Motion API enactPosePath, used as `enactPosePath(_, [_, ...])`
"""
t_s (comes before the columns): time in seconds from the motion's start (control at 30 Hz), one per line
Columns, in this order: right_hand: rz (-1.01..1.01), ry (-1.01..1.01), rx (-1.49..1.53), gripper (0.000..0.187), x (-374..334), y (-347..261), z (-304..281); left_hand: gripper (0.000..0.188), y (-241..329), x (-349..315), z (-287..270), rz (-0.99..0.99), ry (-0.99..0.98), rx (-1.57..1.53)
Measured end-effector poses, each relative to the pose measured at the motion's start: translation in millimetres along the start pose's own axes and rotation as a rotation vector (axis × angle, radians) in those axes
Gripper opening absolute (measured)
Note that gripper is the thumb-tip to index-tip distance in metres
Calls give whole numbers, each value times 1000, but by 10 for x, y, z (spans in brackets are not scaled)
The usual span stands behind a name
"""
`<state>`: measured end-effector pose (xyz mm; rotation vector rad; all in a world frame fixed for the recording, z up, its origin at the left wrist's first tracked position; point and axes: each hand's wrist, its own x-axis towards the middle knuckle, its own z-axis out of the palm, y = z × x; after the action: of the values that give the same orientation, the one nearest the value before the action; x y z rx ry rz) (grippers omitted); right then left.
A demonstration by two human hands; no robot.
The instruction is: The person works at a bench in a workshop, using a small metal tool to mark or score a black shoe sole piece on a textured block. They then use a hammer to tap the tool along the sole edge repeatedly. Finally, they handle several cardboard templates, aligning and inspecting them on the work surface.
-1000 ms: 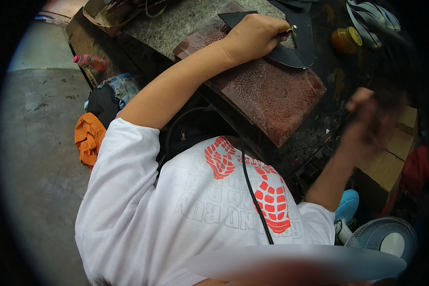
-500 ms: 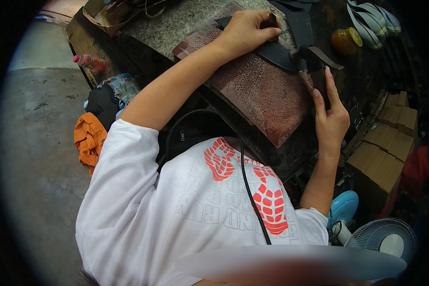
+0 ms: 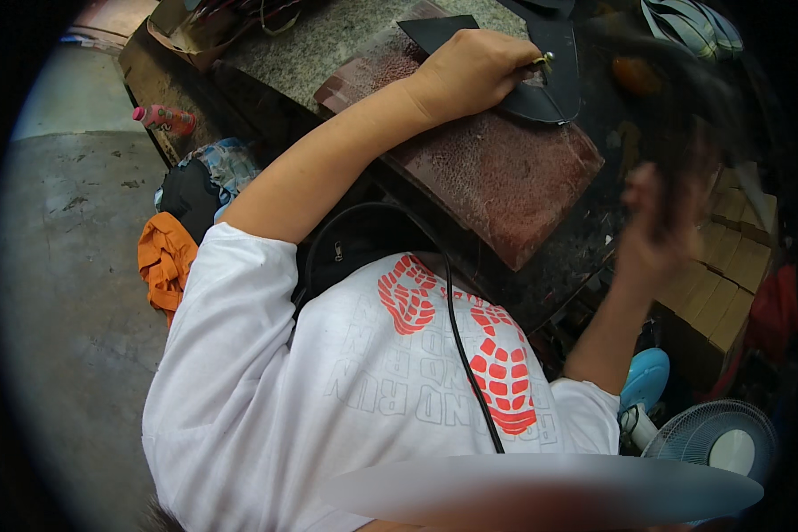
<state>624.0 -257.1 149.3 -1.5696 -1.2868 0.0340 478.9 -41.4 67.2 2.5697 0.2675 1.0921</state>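
My left hand (image 3: 483, 75) is closed in a pinch on a small brass-coloured metal piece (image 3: 543, 62) with a round silvery end. Most of that piece is hidden by the fingers. Below it lies a thin black sheet (image 3: 541, 105), leather-like, with a curved edge; another dark flap (image 3: 436, 34) shows on the hand's far side. The sheet partly covers a worn reddish-brown board (image 3: 514, 186). Off to the right, my right hand (image 3: 661, 217) is smeared by motion over the table's right side. Something dark shows at its fingers, too blurred to name.
A grey speckled stone slab (image 3: 328, 49) lies beyond the board. An amber jar (image 3: 637, 76) and looped pale straps (image 3: 696, 27) are at the far right. Cardboard boxes (image 3: 714, 293) and a fan (image 3: 718, 448) stand at right. A pink bottle (image 3: 164, 119) and an orange cloth (image 3: 166, 257) are at left.
My right hand has moved right, away from the black sheet, with the dark curved tool it held there. The left hand has shifted slightly right and turned, baring the brass-coloured piece.
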Motion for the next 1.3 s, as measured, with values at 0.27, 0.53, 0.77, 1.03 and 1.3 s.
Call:
enactPosePath(0.27, [98,-196,-477,51,-325,391,141,16,-113,-31,52,-505,89,-477])
enactPosePath(0.53, [211,-219,-512,51,-395,429,135,17,-112,-41,40,-481,7,-420])
enactPosePath(0.77, [14,-174,-371,53,-177,229,19,19,-90,-32,76,-253,104,-329])
enactPosePath(1.03, [-62,-31,-312,47,-53,-67,-115,20,34,4,40,63,8,27])
enactPosePath(1.3, [98,-223,-484,53,-344,318,106,16,-45,-7,11,-550,192,-689])
